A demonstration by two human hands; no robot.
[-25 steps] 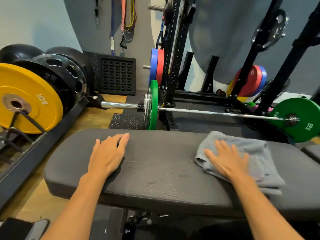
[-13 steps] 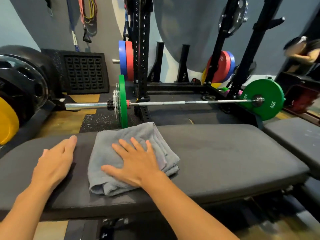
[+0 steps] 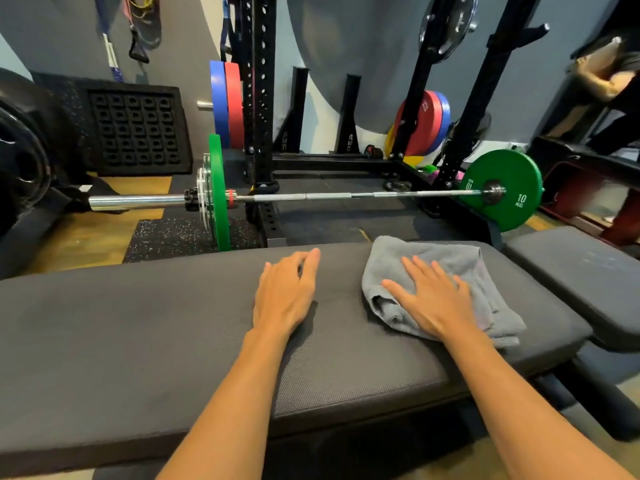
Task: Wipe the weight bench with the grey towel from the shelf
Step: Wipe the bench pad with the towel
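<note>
The dark grey padded weight bench (image 3: 138, 334) runs left to right across the lower half of the view. A crumpled grey towel (image 3: 460, 265) lies on its right part, close to the gap before the second pad. My right hand (image 3: 436, 299) presses flat on the towel, fingers spread and pointing away from me. My left hand (image 3: 287, 292) rests palm down on the bare pad just left of the towel, holding nothing.
Behind the bench a barbell (image 3: 329, 195) with green plates (image 3: 502, 190) lies on the floor before a black rack (image 3: 258, 98). Plates (image 3: 227, 102) stand at the rack. A second bench pad (image 3: 581, 275) adjoins on the right. A person (image 3: 609, 71) is at far right.
My right hand has slid the towel to the right along the bench after a sweep to the left. My left hand has shifted right on the pad too.
</note>
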